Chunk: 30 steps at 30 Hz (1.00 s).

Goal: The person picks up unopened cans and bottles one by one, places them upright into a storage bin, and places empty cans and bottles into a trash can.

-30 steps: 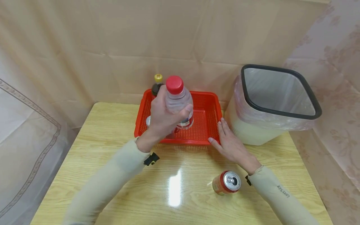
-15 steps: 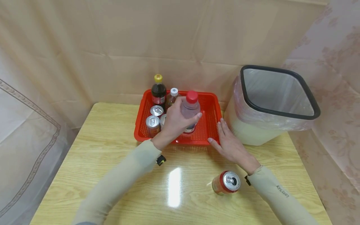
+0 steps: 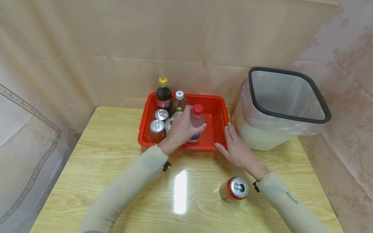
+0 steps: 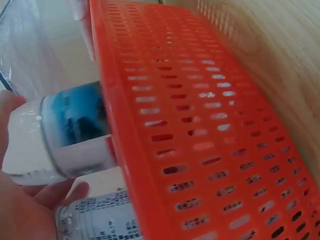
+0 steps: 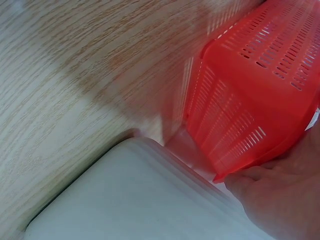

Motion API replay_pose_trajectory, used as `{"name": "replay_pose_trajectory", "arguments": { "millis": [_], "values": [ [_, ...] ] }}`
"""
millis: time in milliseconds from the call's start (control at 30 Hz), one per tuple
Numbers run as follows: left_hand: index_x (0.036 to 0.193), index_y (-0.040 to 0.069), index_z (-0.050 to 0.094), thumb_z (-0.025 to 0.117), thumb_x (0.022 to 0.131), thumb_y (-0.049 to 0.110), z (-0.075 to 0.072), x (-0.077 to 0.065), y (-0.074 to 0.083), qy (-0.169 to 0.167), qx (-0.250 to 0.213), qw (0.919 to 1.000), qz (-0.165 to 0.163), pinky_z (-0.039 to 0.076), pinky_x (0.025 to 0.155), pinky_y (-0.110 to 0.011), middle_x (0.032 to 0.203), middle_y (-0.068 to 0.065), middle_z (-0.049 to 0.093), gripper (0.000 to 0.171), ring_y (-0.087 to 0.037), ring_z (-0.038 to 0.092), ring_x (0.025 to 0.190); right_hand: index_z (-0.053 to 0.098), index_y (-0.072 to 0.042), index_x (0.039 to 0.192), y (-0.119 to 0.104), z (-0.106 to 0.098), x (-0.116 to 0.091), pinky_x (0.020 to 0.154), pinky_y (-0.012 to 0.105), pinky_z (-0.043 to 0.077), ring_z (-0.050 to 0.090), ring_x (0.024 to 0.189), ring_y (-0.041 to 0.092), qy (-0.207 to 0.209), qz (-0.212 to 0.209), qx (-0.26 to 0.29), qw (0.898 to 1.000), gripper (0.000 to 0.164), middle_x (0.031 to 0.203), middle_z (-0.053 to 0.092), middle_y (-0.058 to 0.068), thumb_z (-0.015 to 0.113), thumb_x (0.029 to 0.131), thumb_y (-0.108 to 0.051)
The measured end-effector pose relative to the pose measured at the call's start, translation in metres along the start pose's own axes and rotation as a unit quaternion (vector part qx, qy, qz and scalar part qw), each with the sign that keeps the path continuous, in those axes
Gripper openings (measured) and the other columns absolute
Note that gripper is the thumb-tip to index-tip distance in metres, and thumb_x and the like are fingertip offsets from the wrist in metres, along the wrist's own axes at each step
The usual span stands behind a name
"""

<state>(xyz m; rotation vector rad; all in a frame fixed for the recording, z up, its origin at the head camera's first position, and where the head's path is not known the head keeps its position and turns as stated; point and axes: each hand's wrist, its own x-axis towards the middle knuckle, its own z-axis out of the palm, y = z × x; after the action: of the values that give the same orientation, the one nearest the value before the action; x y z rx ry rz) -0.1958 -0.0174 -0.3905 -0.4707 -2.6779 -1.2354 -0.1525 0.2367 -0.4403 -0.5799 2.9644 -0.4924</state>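
Note:
My left hand [image 3: 181,130] grips a clear plastic bottle [image 3: 198,110] with a red cap, standing upright inside the red plastic basket [image 3: 217,124]. In the left wrist view the bottle's blue-and-white label [image 4: 77,122] shows behind the perforated basket wall [image 4: 160,135], with a can [image 4: 102,217] beside it. My right hand [image 3: 240,150] rests on the basket's front right corner, its fingers straight along the right side and thumb at the front rim. From the right wrist, this hand [image 5: 285,187] shows against the basket's outer side [image 5: 225,115].
In the basket's left half stand a yellow-capped dark bottle [image 3: 163,97], a white-capped bottle [image 3: 179,102] and several cans [image 3: 157,127]. An opened red can [image 3: 234,190] stands on the wooden table [image 3: 131,207]. A lined bin [image 3: 262,129] with a black rim is close on the right.
My left hand has moved the red-capped bottle right and then lowered it into the basket beside the cans. My right hand has stayed at the basket's corner.

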Motion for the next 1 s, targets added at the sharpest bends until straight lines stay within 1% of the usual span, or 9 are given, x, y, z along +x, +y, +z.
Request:
{"name": "replay_pose_trajectory", "arguments": {
  "millis": [133,267,500,600,700,833,867,900,1000],
  "values": [
    [0.124,0.008,0.051,0.083,0.086,0.040,0.001,0.000,0.002,-0.021,0.058,0.9981,-0.009,0.061,0.076,-0.037,0.103,-0.008,0.073,0.059,-0.023,0.072,0.087,0.017,0.013,0.158,0.001,0.000,0.000,0.123,0.057,0.023,0.012,0.156,0.045,0.002,-0.001,-0.002,1.000,0.091,0.169,0.004,0.028,0.045,0.106,-0.056],
    [0.121,0.008,0.051,0.084,0.086,0.043,0.000,0.001,0.003,-0.038,0.095,0.9947,-0.016,0.060,0.068,-0.033,0.095,-0.006,0.072,0.060,-0.021,0.070,0.078,0.017,0.013,0.159,0.000,0.000,0.000,0.122,0.056,0.024,0.013,0.156,0.045,0.001,-0.001,-0.001,1.000,0.091,0.169,0.004,0.029,0.045,0.106,-0.056],
    [0.116,0.010,0.051,0.084,0.082,0.050,-0.005,0.007,0.006,-0.047,0.125,0.9897,-0.052,0.058,0.064,-0.033,0.091,-0.005,0.067,0.062,-0.022,0.067,0.074,0.015,0.011,0.160,-0.001,0.000,0.001,0.123,0.055,0.024,0.011,0.157,0.043,-0.012,0.005,-0.002,1.000,0.092,0.170,0.001,0.026,0.045,0.105,-0.058],
    [0.117,0.011,0.051,0.084,0.082,0.052,-0.007,0.007,0.005,-0.056,0.128,0.9885,-0.057,0.058,0.064,-0.031,0.091,-0.004,0.067,0.064,-0.020,0.067,0.074,0.014,0.011,0.160,-0.001,0.000,0.001,0.122,0.056,0.024,0.010,0.156,0.043,-0.013,0.006,-0.002,1.000,0.093,0.170,0.001,0.026,0.044,0.105,-0.059],
    [0.118,0.011,0.052,0.083,0.081,0.055,-0.007,0.007,0.005,-0.061,0.124,0.9891,-0.052,0.058,0.065,-0.031,0.093,-0.003,0.068,0.065,-0.020,0.067,0.076,0.015,0.011,0.160,0.000,0.001,0.000,0.122,0.056,0.025,0.011,0.156,0.044,-0.011,0.006,-0.002,1.000,0.093,0.170,0.002,0.026,0.043,0.105,-0.059],
    [0.127,0.012,0.052,0.083,0.081,0.056,-0.009,0.005,0.004,-0.062,0.117,0.9907,-0.035,0.060,0.075,-0.035,0.105,-0.004,0.071,0.071,-0.022,0.068,0.088,0.014,0.011,0.160,0.000,0.001,0.000,0.122,0.056,0.025,0.012,0.156,0.045,-0.010,0.005,-0.003,1.000,0.093,0.170,0.002,0.026,0.044,0.105,-0.059],
    [0.130,0.012,0.051,0.083,0.081,0.056,-0.010,0.003,0.004,-0.061,0.114,0.9912,-0.029,0.060,0.080,-0.037,0.109,-0.004,0.072,0.074,-0.022,0.068,0.093,0.014,0.011,0.160,0.000,0.001,0.000,0.122,0.056,0.025,0.012,0.156,0.044,-0.010,0.005,-0.003,1.000,0.093,0.170,0.002,0.026,0.044,0.105,-0.058],
    [0.135,0.011,0.049,0.083,0.081,0.056,-0.011,0.002,0.003,-0.060,0.112,0.9916,-0.024,0.059,0.088,-0.039,0.114,-0.005,0.072,0.078,-0.023,0.068,0.099,0.014,0.011,0.160,0.000,0.001,0.000,0.122,0.056,0.025,0.011,0.156,0.044,-0.011,0.005,-0.003,1.000,0.093,0.170,0.001,0.026,0.044,0.105,-0.059],
    [0.148,0.009,0.042,0.083,0.082,0.056,-0.016,-0.005,0.000,-0.055,0.109,0.9925,-0.004,0.048,0.109,-0.048,0.128,-0.008,0.069,0.091,-0.025,0.065,0.115,0.013,0.010,0.160,0.000,0.001,0.000,0.123,0.055,0.024,0.010,0.156,0.043,-0.013,0.006,-0.003,1.000,0.093,0.171,0.000,0.025,0.044,0.105,-0.059]
  ]
}}
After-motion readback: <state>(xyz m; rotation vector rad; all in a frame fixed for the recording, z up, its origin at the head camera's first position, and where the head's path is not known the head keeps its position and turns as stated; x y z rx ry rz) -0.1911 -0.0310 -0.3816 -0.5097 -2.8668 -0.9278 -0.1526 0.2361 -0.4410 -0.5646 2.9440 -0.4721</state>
